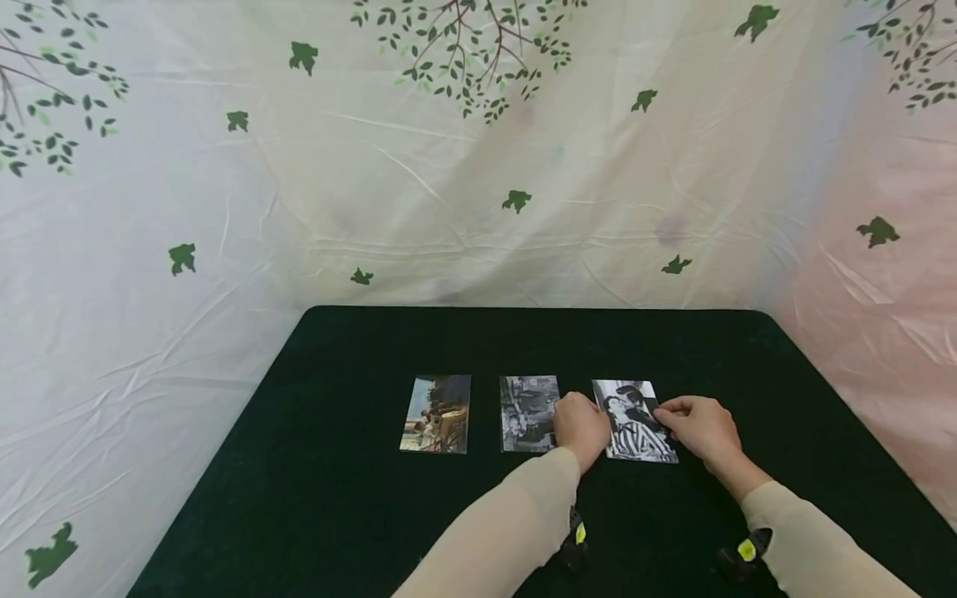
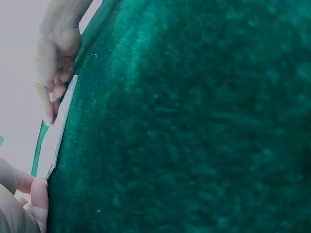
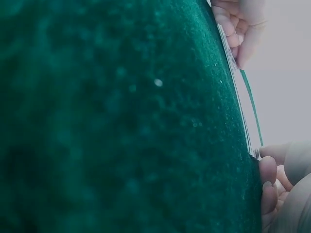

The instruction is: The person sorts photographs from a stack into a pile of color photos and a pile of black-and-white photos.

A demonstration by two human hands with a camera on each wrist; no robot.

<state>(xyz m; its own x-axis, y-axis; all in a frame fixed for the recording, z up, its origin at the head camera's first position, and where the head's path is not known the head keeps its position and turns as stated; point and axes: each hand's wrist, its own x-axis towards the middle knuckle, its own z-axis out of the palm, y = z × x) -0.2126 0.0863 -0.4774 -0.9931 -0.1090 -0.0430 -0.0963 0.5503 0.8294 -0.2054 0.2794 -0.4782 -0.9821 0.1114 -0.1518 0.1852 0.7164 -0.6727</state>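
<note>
A black-and-white photo card (image 1: 635,428) lies slightly turned on the dark green table, at the right end of a row. My left hand (image 1: 581,428) pinches its left edge, while the right hand (image 1: 701,428) has thumb and fingers on the opposite edge. Seen from the right wrist, the card edge (image 3: 238,97) shows thin layers, perhaps a small stack. The left wrist view shows the card's side (image 2: 60,128) low over the cloth between both hands. A second black-and-white photo card (image 1: 527,415) sits just left of my left hand, partly covered by it.
A colour photo card (image 1: 436,415) lies at the left of the row. The green cloth-covered table (image 1: 314,515) ends in front of a pale fabric backdrop (image 1: 434,191) printed with leaves and branches. Dark wrist devices sit under both sleeves.
</note>
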